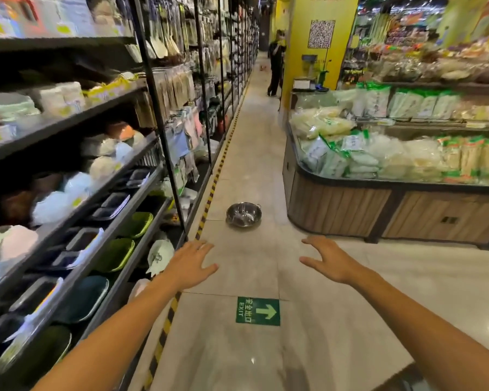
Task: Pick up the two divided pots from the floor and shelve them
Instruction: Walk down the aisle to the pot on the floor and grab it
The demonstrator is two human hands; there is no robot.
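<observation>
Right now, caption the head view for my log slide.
Both hands, left hand and right hand, open and empty, reach toward a steel pot on the aisle floor beside shelving.

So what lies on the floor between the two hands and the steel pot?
Only bare beige floor tile: the head view shows nothing between the hands and the round steel divided pot.

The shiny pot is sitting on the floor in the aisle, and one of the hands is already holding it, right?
Not quite. The shiny pot is on the floor in the aisle, but no hand holds it. The head view shows the left hand and the right hand open, stretched out in front, well short of the pot and holding nothing.
</observation>
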